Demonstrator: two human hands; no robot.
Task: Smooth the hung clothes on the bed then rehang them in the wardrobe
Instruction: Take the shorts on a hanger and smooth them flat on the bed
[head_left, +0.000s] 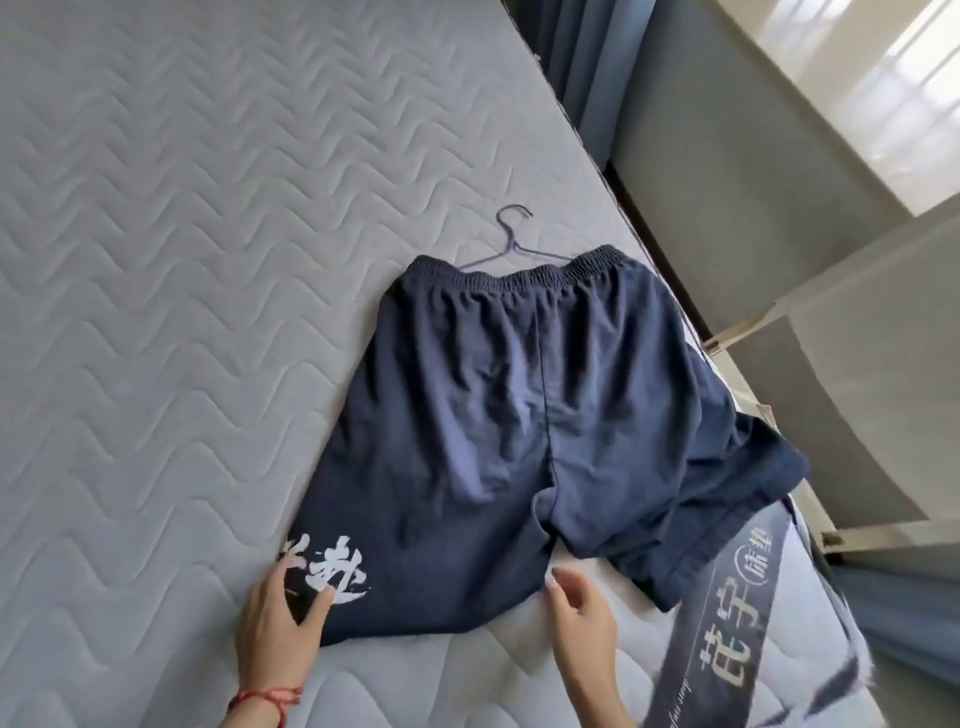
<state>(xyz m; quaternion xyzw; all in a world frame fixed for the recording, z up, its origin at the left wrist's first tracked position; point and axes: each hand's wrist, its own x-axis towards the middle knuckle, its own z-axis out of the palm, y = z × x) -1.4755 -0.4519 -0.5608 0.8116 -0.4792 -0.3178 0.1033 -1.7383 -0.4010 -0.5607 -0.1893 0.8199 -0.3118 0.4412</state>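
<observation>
Dark navy shorts (530, 415) with a white printed logo on one leg lie spread on the quilted grey mattress (171, 291). A thin wire hanger (511, 244) is tucked in the elastic waistband, its hook pointing away from me. My left hand (278, 623) rests flat on the hem of the printed leg, fingers spread. My right hand (582, 618) hovers open over the mattress just below the crotch, near the hem of the other leg, which hangs slightly over the bed's right edge.
The mattress edge with a dark printed label strip (737, 597) runs along the right. Beyond it stand blue curtains (576, 67) and pale wardrobe panels (831, 312). A red string bracelet (270, 699) circles my left wrist.
</observation>
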